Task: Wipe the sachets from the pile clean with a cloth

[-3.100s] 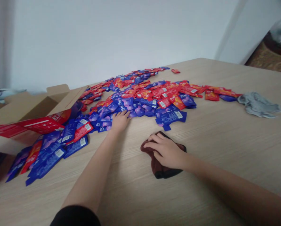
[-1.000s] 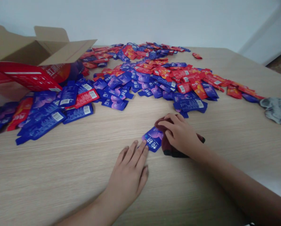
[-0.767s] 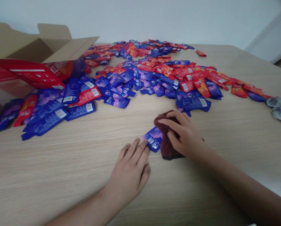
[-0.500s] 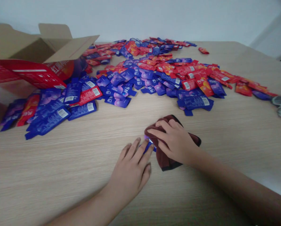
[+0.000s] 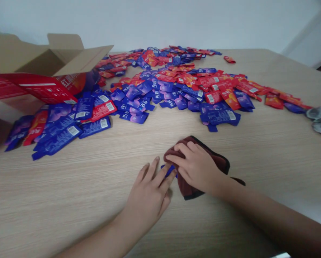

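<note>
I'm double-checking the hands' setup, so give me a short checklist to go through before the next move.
1. Left hand on the blue packet: ok, fingers spread over it.
2. Right hand on the brown cloth: ok, fingers curled on it.
3. Packet face fully visible: not ok, cloth and fingers cover most of it.
4. Packet surface under the cloth unmarked: cannot tell, hidden.
5. Packet pile apart from both hands: ok, bare table between.

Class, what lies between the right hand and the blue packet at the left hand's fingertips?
A brown cloth: in the head view, the right hand holds it over part of the blue packet.
</note>
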{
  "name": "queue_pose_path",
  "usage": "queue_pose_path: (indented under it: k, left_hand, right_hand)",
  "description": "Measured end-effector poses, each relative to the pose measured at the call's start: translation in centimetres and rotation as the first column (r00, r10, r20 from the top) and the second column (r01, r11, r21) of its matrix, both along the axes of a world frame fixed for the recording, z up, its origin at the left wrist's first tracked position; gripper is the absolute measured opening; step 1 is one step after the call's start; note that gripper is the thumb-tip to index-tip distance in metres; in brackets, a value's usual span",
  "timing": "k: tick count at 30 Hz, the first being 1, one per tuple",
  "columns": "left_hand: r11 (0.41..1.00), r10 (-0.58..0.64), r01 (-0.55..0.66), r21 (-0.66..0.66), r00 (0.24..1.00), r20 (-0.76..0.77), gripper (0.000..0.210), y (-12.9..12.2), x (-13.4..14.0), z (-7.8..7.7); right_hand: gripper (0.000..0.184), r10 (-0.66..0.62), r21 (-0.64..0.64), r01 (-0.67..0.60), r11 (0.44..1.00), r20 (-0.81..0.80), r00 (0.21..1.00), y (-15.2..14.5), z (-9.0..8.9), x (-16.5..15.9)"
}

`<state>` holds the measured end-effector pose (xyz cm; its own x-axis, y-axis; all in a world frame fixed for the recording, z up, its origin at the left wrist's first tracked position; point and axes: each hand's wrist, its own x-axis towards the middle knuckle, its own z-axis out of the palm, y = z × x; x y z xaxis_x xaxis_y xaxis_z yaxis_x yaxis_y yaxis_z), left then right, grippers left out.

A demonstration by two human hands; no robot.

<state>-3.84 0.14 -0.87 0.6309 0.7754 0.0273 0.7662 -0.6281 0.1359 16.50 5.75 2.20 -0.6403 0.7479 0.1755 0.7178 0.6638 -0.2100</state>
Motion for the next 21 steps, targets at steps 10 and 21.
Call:
queue_pose_path:
  k: [10,21]
  left_hand:
    - [0.996,0.034,-0.031,0.084,0.999,-0.034,0.055,-0.1,0.6,0.0]
    - [0.991,0.044,-0.046,0.122,0.999,0.023,0.051,-0.2,1.3,0.2]
  right_hand:
    - [0.033,-0.224,-0.194,0.218,0.956,-0.006,0.975,2.6,0.4,6.8]
    - [0.031,-0.060,-0.110,0.061,0.992,0.007,0.998,-0.1,0.3,1.1]
